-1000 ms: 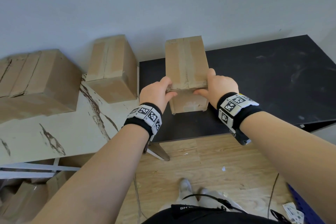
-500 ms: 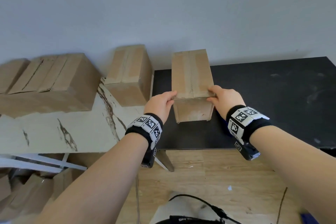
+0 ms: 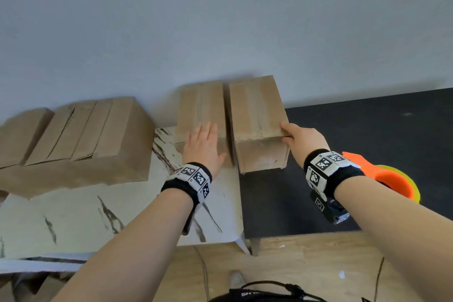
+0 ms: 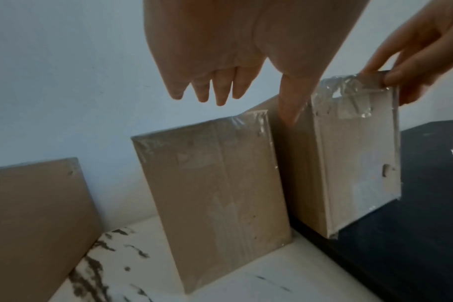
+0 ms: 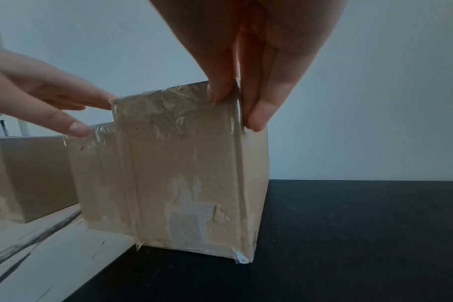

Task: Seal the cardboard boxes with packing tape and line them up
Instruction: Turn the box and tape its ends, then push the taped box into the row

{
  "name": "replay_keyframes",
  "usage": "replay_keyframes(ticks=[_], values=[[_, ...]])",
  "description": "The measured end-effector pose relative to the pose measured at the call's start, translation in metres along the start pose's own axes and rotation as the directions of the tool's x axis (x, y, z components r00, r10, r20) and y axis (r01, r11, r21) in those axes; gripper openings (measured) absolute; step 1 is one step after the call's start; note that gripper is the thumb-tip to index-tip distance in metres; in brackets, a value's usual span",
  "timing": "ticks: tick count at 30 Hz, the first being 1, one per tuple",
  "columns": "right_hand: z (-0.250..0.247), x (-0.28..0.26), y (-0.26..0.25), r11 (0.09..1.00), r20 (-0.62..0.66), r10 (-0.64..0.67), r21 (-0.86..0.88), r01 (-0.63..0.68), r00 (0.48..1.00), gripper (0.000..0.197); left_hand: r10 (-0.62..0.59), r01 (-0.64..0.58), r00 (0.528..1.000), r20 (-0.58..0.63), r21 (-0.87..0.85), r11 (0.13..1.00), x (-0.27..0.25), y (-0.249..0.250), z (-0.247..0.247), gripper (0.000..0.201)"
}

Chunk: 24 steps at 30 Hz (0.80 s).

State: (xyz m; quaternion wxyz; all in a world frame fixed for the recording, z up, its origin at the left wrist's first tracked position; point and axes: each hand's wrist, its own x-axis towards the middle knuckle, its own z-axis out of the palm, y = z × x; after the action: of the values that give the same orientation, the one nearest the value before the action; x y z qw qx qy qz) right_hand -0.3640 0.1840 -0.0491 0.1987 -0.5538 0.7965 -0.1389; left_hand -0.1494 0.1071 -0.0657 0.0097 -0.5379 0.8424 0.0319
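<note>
Right hand (image 3: 304,140) pinches the taped box (image 3: 257,117) corner; left hand (image 3: 203,144) hovers flat, released, over neighbouring box (image 3: 201,105).

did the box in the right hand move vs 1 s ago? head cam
Yes. The box slid left across the black table and now stands close beside the box on the marble table; earlier a wide gap separated them. The right hand grips its near right corner.

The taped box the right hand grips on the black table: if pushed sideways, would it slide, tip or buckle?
The box would probably slide: its flat base sits on the smooth black table. Taller than wide, a high shove might tip it. It looks stiff; the right hand pinches one corner without denting it.
</note>
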Motion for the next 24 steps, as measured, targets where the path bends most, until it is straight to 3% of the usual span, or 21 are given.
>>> replay_keyframes(ticks=[3,10,13,20,24], values=[[0.008,0.007,-0.016,0.999,-0.013,0.04,0.006,-0.04,0.999,0.035,0.08,-0.079,0.995,0.052,-0.028,0.997,0.003,-0.013,0.008,0.074],[0.02,0.022,-0.035,0.984,-0.036,0.175,-0.02,-0.176,0.984,0.047,0.143,-0.14,0.989,0.028,-0.076,0.987,0.006,-0.022,0.018,0.069],[0.023,0.03,-0.038,0.976,-0.044,0.201,-0.07,-0.204,0.979,0.057,0.145,-0.143,0.989,0.03,-0.081,0.986,0.007,-0.023,0.019,0.07],[0.027,0.028,-0.042,0.977,-0.13,0.184,-0.087,-0.196,0.974,0.046,0.12,-0.114,0.992,0.035,-0.147,0.983,0.01,-0.025,0.013,0.068],[0.027,0.023,-0.053,0.972,-0.13,0.177,-0.136,-0.194,0.976,0.066,0.097,-0.088,0.995,0.021,-0.254,0.963,0.01,-0.027,0.002,0.066]])
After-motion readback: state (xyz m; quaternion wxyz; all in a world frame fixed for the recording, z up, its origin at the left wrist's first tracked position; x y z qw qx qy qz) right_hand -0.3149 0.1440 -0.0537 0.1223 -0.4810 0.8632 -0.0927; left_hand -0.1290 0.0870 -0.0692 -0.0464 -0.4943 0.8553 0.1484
